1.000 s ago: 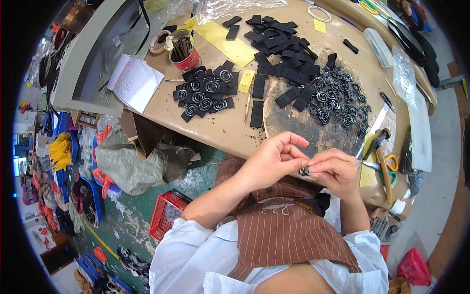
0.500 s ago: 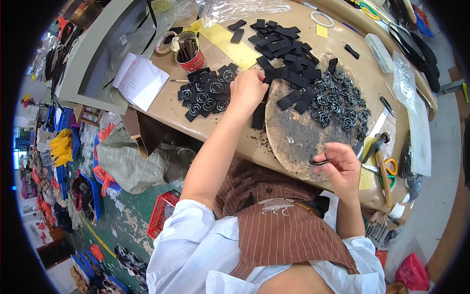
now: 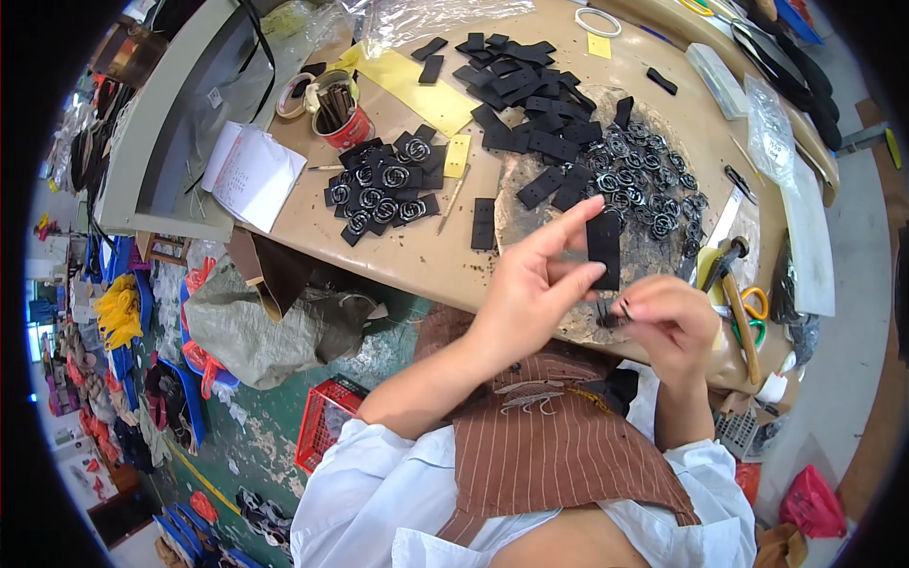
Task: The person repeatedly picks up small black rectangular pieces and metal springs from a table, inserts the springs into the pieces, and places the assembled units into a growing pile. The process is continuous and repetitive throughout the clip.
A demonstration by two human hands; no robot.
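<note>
My left hand (image 3: 532,284) pinches a black rectangular strip (image 3: 603,250) between thumb and fingers, held upright over a worn round board. Close beside it, my right hand (image 3: 677,317) has its fingertips closed on a small dark wire ornament (image 3: 611,320), partly hidden and blurred. On the board lies a heap of shiny black spiral ornaments (image 3: 653,180), with a pile of loose black strips (image 3: 535,85) at its far left. Further left sits a cluster of black strips bearing spiral ornaments (image 3: 383,185).
A red tin of brown sticks (image 3: 348,123), a notepad (image 3: 254,175) and yellow card (image 3: 417,90) are on the left of the table. A hammer (image 3: 737,312), scissors with orange and green handles (image 3: 756,303) and a metal ruler (image 3: 729,222) lie at right.
My left hand has come from beside the left cluster toward my right hand, and a black strip now shows in it. My right hand's fingers have closed further around the ornament.
</note>
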